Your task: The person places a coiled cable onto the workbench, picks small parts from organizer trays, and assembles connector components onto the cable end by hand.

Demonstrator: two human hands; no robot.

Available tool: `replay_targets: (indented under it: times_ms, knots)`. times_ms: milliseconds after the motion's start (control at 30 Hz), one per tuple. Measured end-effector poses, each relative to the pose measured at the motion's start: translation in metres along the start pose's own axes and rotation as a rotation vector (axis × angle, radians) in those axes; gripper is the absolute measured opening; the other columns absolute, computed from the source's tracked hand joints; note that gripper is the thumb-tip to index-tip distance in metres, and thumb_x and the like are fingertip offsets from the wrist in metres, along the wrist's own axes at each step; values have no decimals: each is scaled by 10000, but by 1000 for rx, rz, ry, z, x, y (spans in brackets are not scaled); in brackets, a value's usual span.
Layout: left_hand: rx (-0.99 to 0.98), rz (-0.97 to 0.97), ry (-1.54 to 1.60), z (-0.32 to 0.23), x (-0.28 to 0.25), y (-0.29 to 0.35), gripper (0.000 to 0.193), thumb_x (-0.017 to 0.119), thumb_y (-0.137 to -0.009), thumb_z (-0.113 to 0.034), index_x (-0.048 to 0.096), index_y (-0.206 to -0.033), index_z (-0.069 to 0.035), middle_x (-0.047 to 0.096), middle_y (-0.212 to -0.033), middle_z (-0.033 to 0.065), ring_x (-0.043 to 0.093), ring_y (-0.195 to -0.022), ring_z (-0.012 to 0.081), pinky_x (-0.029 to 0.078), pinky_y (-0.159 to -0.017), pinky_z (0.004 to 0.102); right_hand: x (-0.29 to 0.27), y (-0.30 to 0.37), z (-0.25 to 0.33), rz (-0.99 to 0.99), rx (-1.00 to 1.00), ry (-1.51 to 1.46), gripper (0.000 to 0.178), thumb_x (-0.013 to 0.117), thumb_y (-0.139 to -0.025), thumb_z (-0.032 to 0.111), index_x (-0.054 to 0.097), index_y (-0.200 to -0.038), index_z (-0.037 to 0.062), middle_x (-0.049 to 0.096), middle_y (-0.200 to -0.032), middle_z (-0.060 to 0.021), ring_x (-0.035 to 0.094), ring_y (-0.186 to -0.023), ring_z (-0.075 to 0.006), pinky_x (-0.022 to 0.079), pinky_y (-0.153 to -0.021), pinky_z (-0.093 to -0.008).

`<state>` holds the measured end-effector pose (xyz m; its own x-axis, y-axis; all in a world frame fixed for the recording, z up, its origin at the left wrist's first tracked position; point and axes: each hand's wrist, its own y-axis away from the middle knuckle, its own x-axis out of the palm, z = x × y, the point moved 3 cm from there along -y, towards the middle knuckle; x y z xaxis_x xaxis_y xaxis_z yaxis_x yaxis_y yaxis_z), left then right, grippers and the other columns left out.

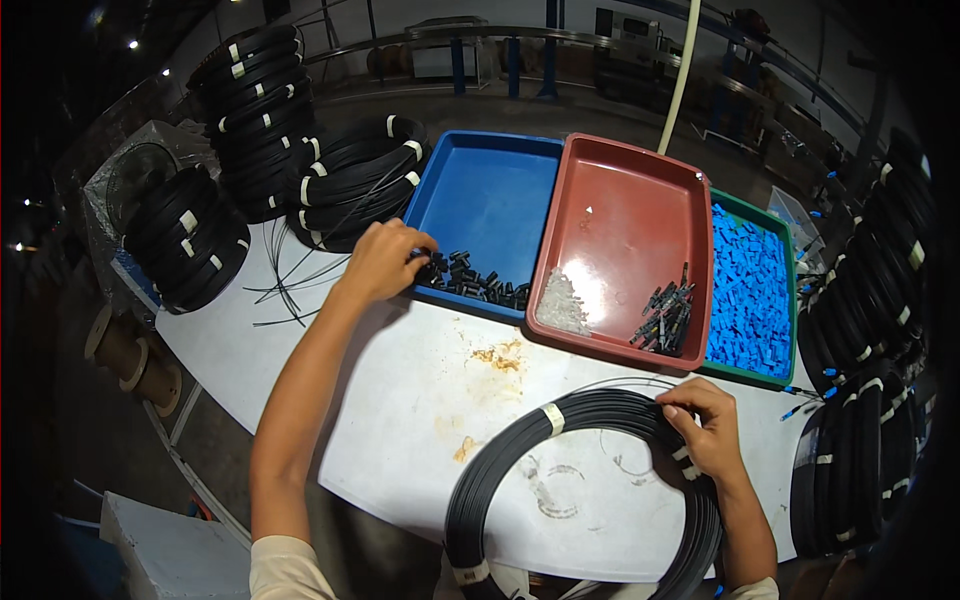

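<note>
My left hand (385, 258) reaches over the near left corner of a blue tray (490, 190), its fingers closed together at the small black cylindrical pieces (480, 285) heaped along the near side. Whether a piece is between those fingers is hidden. Near the table's front edge lies a coil of thin black cable (470, 490), bound with white tape bands. At the coil's right side, my right hand (708, 425) pinches a strand of the cable between thumb and fingers. A loose strand arcs just above the coil, toward that hand.
A red tray (630, 190) holds clear small pieces (562, 303) and slim black parts (668, 315). Right of it, a green tray (793, 300) holds many blue connectors (745, 290). Taped cable coils (350, 185) stack at left, others (850, 470) at right. Wooden spools (130, 350) stand beside the white table (390, 430).
</note>
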<state>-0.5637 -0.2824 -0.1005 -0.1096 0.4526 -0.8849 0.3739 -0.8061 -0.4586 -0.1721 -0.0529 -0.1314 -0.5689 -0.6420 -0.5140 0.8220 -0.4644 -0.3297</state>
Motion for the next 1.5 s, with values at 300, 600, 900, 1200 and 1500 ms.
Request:
replay_targets:
  times_ms: [300, 600, 900, 1200, 1500]
  knots:
    - [167, 158, 112, -20, 30, -19, 201, 741, -840, -157, 760, -1028, -89, 728, -1050, 50, 637, -1031, 248, 515, -903, 386, -2, 0, 3, 6, 34, 9, 155, 682, -801, -26, 769, -929, -4, 685, -853, -110, 645, -801, -192, 494, -723, -292]
    - [236, 250, 142, -35, 52, -39, 161, 784, -793, -172, 786, -931, -89, 738, -1006, 52, 647, -995, 249, 516, -891, 380, -2, 1, -1, 6, 52, -24, 126, 728, -813, 7, 770, -930, -8, 671, -849, -100, 619, -789, -174, 473, -715, -283]
    - [215, 91, -14, -25, 40, -37, 249, 687, -696, -12, 797, -901, -102, 748, -941, 58, 659, -976, 254, 511, -852, 385, -1, 1, 0, 14, 67, -32, 127, 734, -811, 4, 772, -931, -9, 676, -852, -103, 628, -797, -180, 479, -724, -285]
    - [151, 323, 47, -49, 58, -51, 213, 783, -776, -125, 781, -987, -96, 744, -938, 82, 679, -904, 280, 541, -801, 407, -2, 0, -1, 11, 69, -41, 139, 725, -810, -8, 777, -939, -4, 685, -854, -109, 640, -801, -181, 484, -728, -284]
    - [169, 159, 332, -43, 56, -50, 292, 772, -748, 4, 760, -1032, -62, 744, -971, 119, 717, -894, 261, 571, -807, 359, -3, 2, -1, 19, 56, -28, 152, 710, -802, -18, 779, -936, 4, 690, -845, -109, 648, -790, -186, 488, -725, -286]
